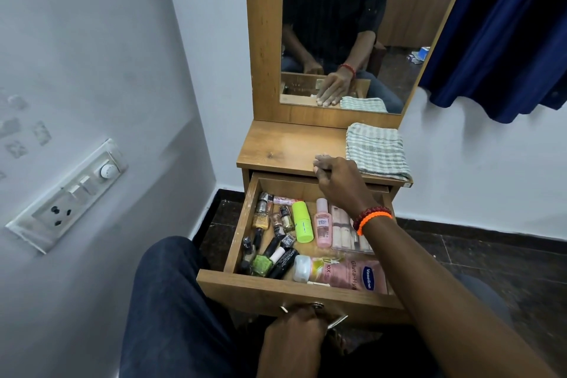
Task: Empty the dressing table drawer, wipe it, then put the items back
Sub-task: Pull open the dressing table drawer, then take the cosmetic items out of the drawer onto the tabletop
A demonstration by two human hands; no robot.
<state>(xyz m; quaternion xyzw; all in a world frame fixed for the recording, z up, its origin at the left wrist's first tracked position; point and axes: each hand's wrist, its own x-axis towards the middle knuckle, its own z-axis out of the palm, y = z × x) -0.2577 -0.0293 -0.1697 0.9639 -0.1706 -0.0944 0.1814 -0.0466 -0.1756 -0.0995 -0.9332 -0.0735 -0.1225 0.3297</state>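
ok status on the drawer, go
Left hand gripping drawer handle. Right hand at tabletop edge, holding something small. Drawer open, still full. Cloth unused on top.

Bare arms, dk blue jeans [171,301], red+orange bead bracelets [371,218] on R wrist.

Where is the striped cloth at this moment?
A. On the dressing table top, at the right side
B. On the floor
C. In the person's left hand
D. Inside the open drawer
A: the striped cloth lies folded on the dressing table top, right of the right hand, not in the drawer.
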